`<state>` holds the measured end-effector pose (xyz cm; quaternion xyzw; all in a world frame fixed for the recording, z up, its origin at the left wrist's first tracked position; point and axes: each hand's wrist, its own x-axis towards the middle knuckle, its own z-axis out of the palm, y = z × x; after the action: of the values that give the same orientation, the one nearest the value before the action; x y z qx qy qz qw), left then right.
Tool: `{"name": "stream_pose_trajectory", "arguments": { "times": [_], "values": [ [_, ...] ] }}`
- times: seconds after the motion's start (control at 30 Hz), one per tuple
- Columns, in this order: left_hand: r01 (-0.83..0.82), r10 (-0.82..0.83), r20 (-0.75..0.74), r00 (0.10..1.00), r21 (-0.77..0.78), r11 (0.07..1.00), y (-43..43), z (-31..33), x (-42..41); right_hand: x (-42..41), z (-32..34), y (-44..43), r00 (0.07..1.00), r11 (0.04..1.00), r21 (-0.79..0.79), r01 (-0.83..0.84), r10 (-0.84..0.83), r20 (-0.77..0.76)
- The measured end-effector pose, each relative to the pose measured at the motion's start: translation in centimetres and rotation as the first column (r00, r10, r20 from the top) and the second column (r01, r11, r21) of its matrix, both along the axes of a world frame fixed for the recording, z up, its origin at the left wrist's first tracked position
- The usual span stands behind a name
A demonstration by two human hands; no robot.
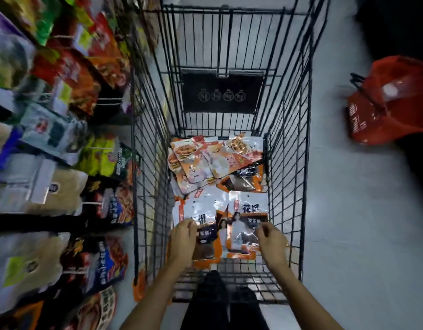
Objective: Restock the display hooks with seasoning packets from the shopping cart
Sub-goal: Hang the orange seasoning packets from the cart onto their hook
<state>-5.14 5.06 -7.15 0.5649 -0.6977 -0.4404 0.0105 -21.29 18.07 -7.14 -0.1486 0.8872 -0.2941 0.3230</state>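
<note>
Two bare forearms come up from the bottom edge of the frame, the left forearm (155, 289) slanting up and right, the right forearm (298, 289) slanting up and left, so they narrow toward the lower centre. The left hand (182, 236) shows its back, wrist nearly straight, fingers curled round the left edge of a seasoning packet (207, 235). The right hand (272, 240) lies level with it and well apart, back upward, its fingers bent and bunched toward the thumb at its upper left. Whether they pinch anything cannot be told. Dark-clad legs (220, 306) show between the forearms.
</note>
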Motion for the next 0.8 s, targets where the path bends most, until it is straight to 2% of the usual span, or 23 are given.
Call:
{"name": "stream_pose_trajectory", "arguments": {
  "times": [0.13,0.3,0.4,0.57,0.7,0.8],
  "values": [
    [-0.041,0.041,-0.016,0.999,0.011,0.999,-4.0,-2.8,-2.0,-2.2,-2.9,-3.9,1.0,1.0,0.018,0.003,-0.003,0.029],
    [-0.118,0.117,-0.011,0.993,-0.082,0.99,-9.3,-6.3,-5.2,-5.0,-6.6,-9.8,0.996,0.997,-0.051,0.065,-0.062,0.056],
    [-0.203,0.206,0.012,0.979,-0.117,0.972,-12.8,-8.8,-7.1,-6.6,-9.1,-13.6,0.975,0.977,-0.099,0.187,-0.172,0.139],
    [-0.339,0.339,-0.008,0.941,-0.054,0.939,-17.1,-13.1,-9.6,-8.7,-13.6,-18.4,0.822,0.883,-0.05,0.467,-0.412,0.393],
    [-0.435,0.436,0.032,0.899,-0.035,0.9,-19.6,-15.5,-11.1,-9.5,-15.6,-20.6,0.712,0.789,-0.041,0.613,-0.529,0.461],
    [-0.512,0.512,-0.015,0.859,-0.029,0.858,-20.9,-16.4,-12.0,-9.6,-16.5,-21.8,0.654,0.734,-0.023,0.678,-0.589,0.475]
  ]
}}
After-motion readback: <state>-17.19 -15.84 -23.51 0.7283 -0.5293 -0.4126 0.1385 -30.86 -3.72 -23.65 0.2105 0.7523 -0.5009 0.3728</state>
